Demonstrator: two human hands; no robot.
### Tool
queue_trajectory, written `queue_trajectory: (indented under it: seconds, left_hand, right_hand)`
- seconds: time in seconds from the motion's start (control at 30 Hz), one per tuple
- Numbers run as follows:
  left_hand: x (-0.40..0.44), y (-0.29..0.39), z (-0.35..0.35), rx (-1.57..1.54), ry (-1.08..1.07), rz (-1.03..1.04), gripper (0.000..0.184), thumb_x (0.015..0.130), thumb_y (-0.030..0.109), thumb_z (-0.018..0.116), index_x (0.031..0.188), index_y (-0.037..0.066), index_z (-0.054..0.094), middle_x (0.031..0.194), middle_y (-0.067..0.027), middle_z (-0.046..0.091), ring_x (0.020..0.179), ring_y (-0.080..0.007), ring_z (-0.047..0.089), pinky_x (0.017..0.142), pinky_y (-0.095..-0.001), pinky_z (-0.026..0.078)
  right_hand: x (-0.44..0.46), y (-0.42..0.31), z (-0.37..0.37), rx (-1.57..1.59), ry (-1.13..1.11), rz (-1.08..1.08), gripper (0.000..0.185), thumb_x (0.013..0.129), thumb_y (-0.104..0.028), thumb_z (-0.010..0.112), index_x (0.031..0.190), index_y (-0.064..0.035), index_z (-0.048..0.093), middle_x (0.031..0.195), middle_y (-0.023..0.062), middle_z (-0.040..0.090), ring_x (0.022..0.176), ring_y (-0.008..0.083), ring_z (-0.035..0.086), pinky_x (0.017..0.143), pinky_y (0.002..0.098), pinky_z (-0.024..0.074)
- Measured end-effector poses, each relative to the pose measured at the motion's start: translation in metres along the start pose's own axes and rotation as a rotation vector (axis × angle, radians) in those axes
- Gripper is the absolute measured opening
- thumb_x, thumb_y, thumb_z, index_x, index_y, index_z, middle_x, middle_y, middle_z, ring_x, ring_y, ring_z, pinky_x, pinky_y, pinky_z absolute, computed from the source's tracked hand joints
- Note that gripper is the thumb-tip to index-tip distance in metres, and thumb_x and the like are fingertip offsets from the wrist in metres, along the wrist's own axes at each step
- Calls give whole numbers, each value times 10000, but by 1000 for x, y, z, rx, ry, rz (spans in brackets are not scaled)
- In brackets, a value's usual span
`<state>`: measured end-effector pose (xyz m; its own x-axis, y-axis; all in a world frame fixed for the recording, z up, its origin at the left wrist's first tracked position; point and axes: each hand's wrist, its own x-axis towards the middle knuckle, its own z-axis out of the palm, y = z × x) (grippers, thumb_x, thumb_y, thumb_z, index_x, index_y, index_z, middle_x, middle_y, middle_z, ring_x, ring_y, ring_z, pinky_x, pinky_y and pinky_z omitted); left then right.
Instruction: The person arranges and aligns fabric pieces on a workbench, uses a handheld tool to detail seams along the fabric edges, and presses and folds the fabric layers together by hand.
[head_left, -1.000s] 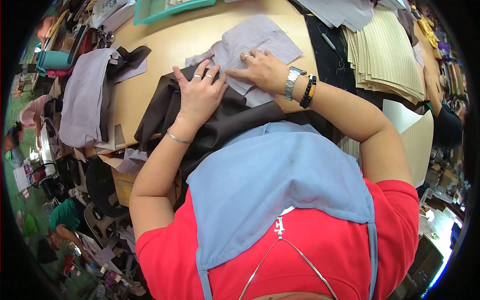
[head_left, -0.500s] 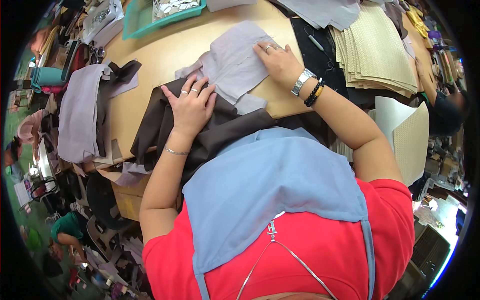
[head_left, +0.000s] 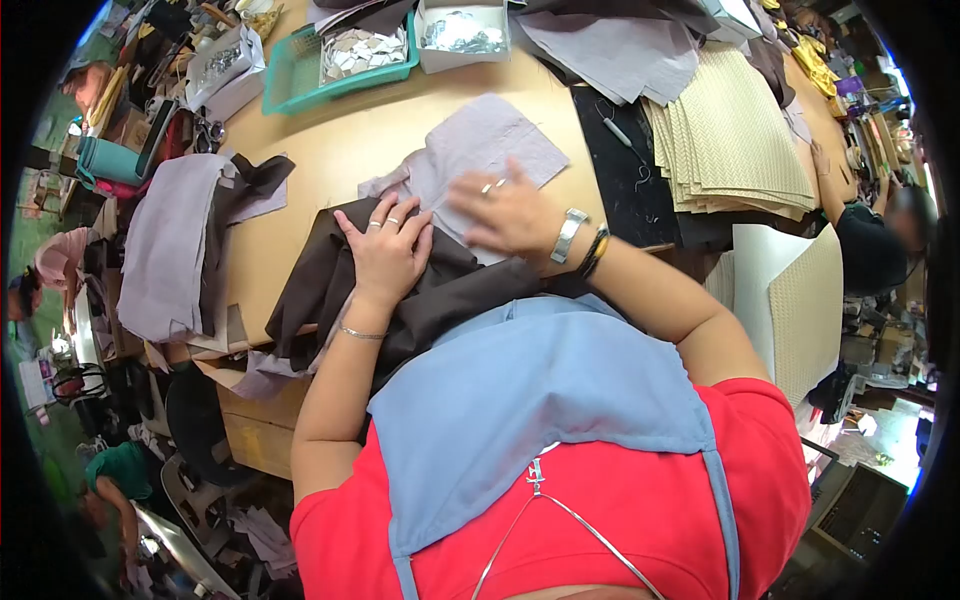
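My left hand point(head_left: 388, 248) lies with spread fingers on a bunched dark brown fabric piece point(head_left: 315, 265) at the table's near edge. Its fingertips reach the border of a pale lilac-grey fabric piece point(head_left: 490, 140) lying on the tabletop. Over the lower part of that pale piece is my right hand point(head_left: 505, 215), its fingers stretched out flat and slightly smeared by motion. I cannot tell whether the right palm touches the cloth. Neither hand grips anything. Folds of the brown fabric hang over the edge against the blue apron point(head_left: 540, 380).
A teal basket point(head_left: 290, 100) and a white box point(head_left: 462, 55) with small pieces stand at the back. Textured cream sheets point(head_left: 735, 130) are stacked right, beside a black mat point(head_left: 625, 170) with a pen-like tool point(head_left: 617, 130). Lilac cloth point(head_left: 170, 245) drapes left. Other people work nearby.
My right hand has moved left and toward me across the pale fabric, off its far right corner. My left hand stays on the brown fabric. The camera view has shifted slightly.
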<state>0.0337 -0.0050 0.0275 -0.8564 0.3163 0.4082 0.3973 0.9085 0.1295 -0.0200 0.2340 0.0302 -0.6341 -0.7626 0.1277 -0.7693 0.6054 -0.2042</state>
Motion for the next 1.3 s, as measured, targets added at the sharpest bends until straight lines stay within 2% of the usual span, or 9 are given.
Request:
queue_trajectory:
  seconds: [0.27,0.53,0.6,0.67,0.7,0.87,1.07,1.17,1.3]
  left_hand:
    - [0,0,-1,-8,7,12,139,867,297,668,988,237,705,1158,66,655,1207,-177,556,1073,-736,40]
    - [11,8,-7,-27,-69,-45,111,875,310,679,934,217,694,1126,71,651,1192,-178,562,1058,-752,79]
    - [11,7,-5,-51,-53,-61,117,870,314,684,922,209,691,1114,68,652,1183,-180,567,1054,-758,84]
    - [11,6,0,-71,-37,-75,126,863,319,690,912,202,688,1109,67,650,1177,-178,571,1050,-764,88]
    - [9,6,2,-66,-23,-82,128,861,320,688,904,200,687,1109,63,652,1179,-181,568,1045,-770,98]
    - [5,7,-3,-86,-33,-117,125,873,313,677,938,207,684,1141,72,638,1175,-172,572,1052,-762,97]
    - [8,8,-6,-89,-81,-126,146,879,334,668,947,205,682,1154,53,637,1167,-178,574,1047,-765,113]
    - [22,21,-22,-39,-230,-221,252,869,417,660,939,176,682,1183,8,632,1189,-218,559,1043,-765,125]
    - [42,43,-16,88,-137,-93,405,839,502,656,1001,130,663,1238,-74,610,1239,-286,522,1037,-761,156]
  right_hand:
    - [-13,16,-15,48,-10,202,661,966,-565,412,1463,-129,395,1551,67,352,1446,259,292,1143,579,224]
    - [-18,61,-30,-239,-18,429,635,960,-543,437,1442,-130,420,1535,88,373,1414,271,353,1090,686,210]
    - [-6,42,-35,-148,-116,360,608,956,-506,467,1435,-134,428,1520,76,398,1422,264,341,1093,692,185]
    - [1,12,-7,-44,14,42,683,929,-617,444,1407,-130,463,1473,103,458,1389,247,398,1075,706,189]
    - [7,-11,-10,62,-84,-1,712,927,-637,434,1428,-132,442,1480,99,452,1400,252,384,1085,691,193]
    - [7,-14,17,95,5,9,720,945,-626,404,1478,-142,383,1546,79,365,1432,250,330,1133,606,211]
    - [-6,40,-11,-15,-10,309,665,972,-550,401,1502,-153,344,1573,66,318,1455,265,276,1139,602,200]
    - [-7,65,-19,-60,-9,426,680,977,-538,393,1511,-124,314,1574,89,310,1459,267,268,1136,635,171]
    - [-5,75,-11,-98,72,530,733,979,-563,374,1505,-59,302,1576,128,289,1466,286,245,1154,620,144]
